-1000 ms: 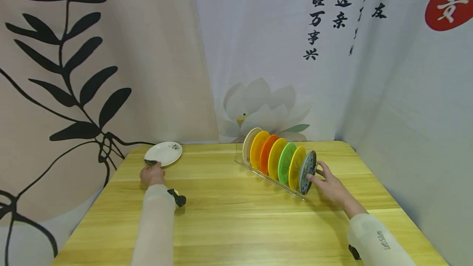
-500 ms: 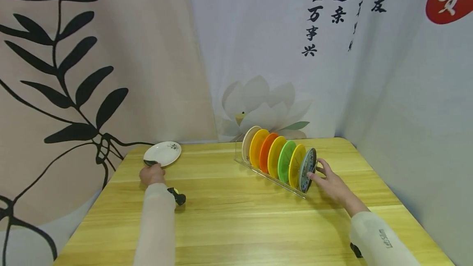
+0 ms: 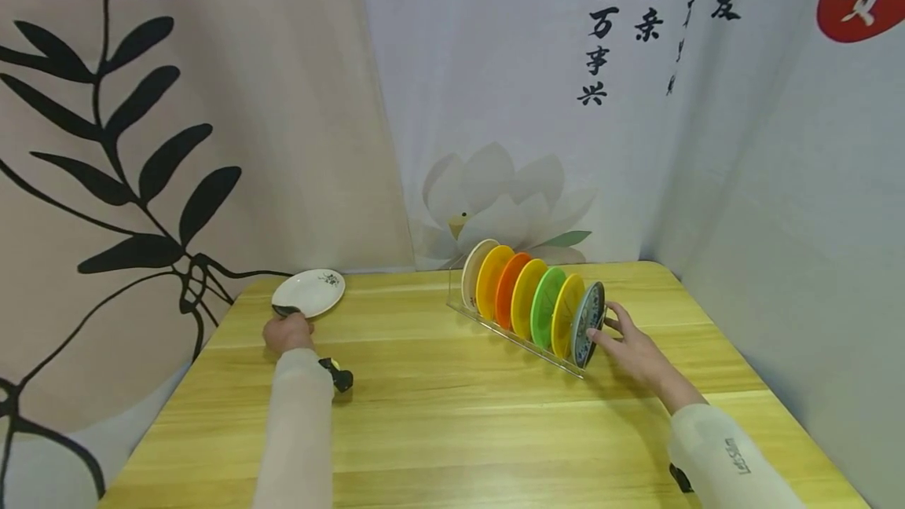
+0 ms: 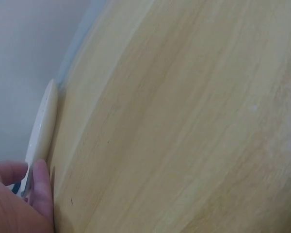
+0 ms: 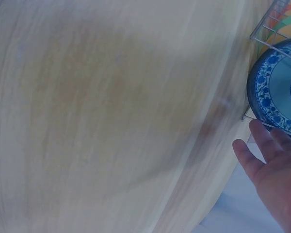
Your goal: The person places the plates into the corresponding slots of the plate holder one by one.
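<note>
At the table's far left lies a white plate (image 3: pixel 314 294) with a small dark floral print and a dark patch on its near rim. My left hand (image 3: pixel 288 333) pinches that near rim; in the left wrist view the thumb is above the plate and a finger below. On the right, a blue-and-white patterned plate (image 3: pixel 588 325) stands on edge at the near end of a wire plate rack (image 3: pixel 519 342). My right hand (image 3: pixel 632 348) is beside it, fingers spread and loosely bent around its edge. In the right wrist view, the fingertips (image 5: pixel 254 125) are close to the rim; contact is unclear.
Several more plates stand in the rack: yellow ones, a green plate (image 3: pixel 547 309), an orange plate (image 3: pixel 511 291) and a cream plate (image 3: pixel 475 273) at the far end. The wooden table (image 3: pixel 410 415) meets printed curtains (image 3: pixel 297 100) behind and at the right.
The head view has shifted slightly. Both hands stay in nearly the same places, the left at the white plate and the right beside the blue-and-white plate.
</note>
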Demonstrator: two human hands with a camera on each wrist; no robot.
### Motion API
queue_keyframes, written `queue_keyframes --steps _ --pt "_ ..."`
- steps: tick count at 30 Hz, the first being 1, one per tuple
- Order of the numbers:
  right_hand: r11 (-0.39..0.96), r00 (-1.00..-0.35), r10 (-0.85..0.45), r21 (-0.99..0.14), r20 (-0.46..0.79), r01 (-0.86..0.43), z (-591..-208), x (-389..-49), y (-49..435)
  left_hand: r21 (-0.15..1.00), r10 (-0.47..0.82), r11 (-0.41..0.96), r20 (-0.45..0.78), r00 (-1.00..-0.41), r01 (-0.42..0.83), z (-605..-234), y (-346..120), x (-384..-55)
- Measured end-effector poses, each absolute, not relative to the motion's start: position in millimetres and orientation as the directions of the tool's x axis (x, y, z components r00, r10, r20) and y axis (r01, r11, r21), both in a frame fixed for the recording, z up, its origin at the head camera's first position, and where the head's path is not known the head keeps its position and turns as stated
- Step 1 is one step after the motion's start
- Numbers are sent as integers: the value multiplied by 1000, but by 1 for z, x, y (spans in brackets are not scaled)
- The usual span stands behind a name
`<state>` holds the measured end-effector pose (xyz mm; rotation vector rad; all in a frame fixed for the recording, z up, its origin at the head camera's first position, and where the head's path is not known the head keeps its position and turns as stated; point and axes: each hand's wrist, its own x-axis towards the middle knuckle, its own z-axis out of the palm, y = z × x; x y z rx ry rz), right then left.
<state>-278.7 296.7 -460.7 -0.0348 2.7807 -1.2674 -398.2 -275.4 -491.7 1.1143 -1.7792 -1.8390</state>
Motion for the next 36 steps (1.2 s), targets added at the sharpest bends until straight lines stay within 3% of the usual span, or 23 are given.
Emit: queue_keyframes --steps 5,14,25,36 --pt "654 -996 -55 -756 -74 20 -460 -279 296 947 -730 -186 -313 -608 -263 -489 -275 -401" --pt "645 -995 -71 -764 -67 6 -460 -279 293 942 -777 -65 -255 -576 -329 -481 -269 -393" --pt "657 -994 -81 -754 -74 3 -462 -278 296 927 -751 -142 -329 -573 -346 -477 -255 -383" --pt "649 -993 -102 -760 -54 -26 -462 -278 299 927 -652 -226 -371 -661 -298 -469 -258 -368"
